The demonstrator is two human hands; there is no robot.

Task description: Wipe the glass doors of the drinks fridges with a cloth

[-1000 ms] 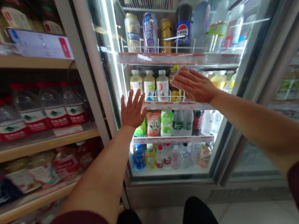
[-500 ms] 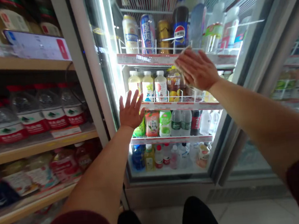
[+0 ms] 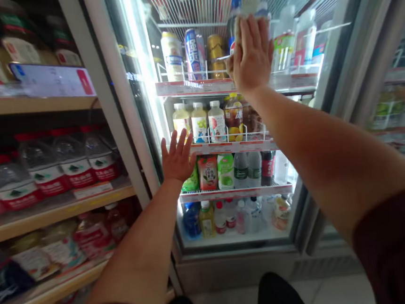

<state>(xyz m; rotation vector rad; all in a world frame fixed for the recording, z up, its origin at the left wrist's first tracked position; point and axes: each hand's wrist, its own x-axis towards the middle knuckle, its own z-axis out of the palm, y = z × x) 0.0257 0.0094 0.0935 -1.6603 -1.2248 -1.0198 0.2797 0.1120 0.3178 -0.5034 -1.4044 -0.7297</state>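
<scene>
My left hand (image 3: 178, 158) rests with fingers spread against the glass door (image 3: 137, 98) of a lit drinks cooler, near its left edge. Higher up and to the right, my right hand (image 3: 253, 60) lies nearly flat on the same glass, fingers together and pointing up. It presses a pale cloth (image 3: 231, 67) to the door; only the cloth's edges show beside the hand. Behind the glass, a dark cola bottle (image 3: 235, 5) is partly covered by my right hand. Juice bottles (image 3: 199, 124) stand on the shelf below, between my hands.
To the left, open shelves hold water bottles with red caps (image 3: 71, 158) and a price display strip (image 3: 54, 80). Another glass-doored cooler (image 3: 395, 106) stands on the right. Below the door is the cooler's metal base (image 3: 234, 272), with tiled floor beneath.
My right hand has moved up and slightly left across the glass with the cloth, turning its fingers upward. My left hand keeps its place on the door. The view has shifted slightly.
</scene>
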